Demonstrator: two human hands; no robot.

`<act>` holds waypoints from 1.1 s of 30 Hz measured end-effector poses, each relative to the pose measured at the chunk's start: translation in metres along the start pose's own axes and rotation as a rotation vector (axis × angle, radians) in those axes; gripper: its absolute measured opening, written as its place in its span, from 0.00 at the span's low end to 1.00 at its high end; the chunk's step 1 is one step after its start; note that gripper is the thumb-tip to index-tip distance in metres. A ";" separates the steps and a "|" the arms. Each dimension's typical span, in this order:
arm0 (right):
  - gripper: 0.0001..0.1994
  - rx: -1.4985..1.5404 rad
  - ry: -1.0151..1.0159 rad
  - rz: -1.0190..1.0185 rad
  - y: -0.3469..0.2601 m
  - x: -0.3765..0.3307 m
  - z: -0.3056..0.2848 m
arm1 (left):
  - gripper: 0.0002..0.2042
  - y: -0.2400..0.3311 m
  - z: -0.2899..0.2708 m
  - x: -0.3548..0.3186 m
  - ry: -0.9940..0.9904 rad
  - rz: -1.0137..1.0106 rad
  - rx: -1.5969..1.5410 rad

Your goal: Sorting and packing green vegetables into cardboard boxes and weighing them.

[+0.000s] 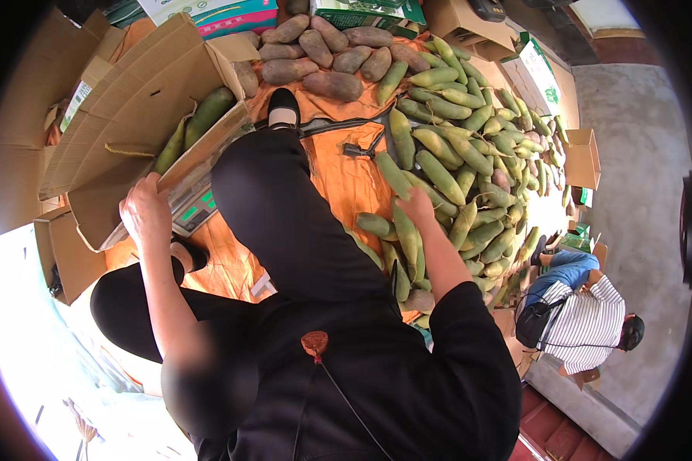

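- The green radishes (pixel 444 175) lie heaped under the right hand (pixel 417 206) and spread beyond it, away to its right; two more sit inside the cardboard box (pixel 142 107), just past the left hand (pixel 144 213).
- Each radish should feel dense and fairly heavy for its bulk, stiff along its length, with smooth skin that could slip if damp.
- They look firm enough for a plain grip, though a drop or hard knock might crack or bruise one; the thick middle seems the best hold, since the tapered ends give less to grasp.
- The left hand has its fingers bent in, closed on the near edge of the box, beside the scale (pixel 194 211) and its green-lit display.
- The right hand reaches down with fingers partly curled, touching the radishes at the heap's near side; its own back hides the fingertips, so I cannot tell whether they pinch one.
- Ahead, between the hands, dull red roots (pixel 315 48) rest on the orange sheet (pixel 337 173).
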State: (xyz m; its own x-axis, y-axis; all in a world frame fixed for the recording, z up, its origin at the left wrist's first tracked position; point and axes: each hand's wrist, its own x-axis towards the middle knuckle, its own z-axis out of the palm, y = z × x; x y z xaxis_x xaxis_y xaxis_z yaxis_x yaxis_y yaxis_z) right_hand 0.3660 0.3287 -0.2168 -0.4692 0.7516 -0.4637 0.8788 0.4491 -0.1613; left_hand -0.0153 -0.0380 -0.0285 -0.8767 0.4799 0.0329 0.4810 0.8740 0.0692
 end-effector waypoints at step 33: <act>0.33 0.540 -0.080 -0.760 -0.261 -0.031 -0.212 | 0.05 -0.012 0.013 -0.005 0.176 0.026 -0.063</act>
State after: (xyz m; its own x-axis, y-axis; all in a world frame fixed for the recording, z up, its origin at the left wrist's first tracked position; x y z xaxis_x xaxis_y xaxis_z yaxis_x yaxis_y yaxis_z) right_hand 0.1329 0.2904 0.0243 -0.9447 0.3037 -0.1234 0.2697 0.5060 -0.8193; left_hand -0.0163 -0.0503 -0.0425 -0.8537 0.4770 0.2090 0.5074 0.8522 0.1277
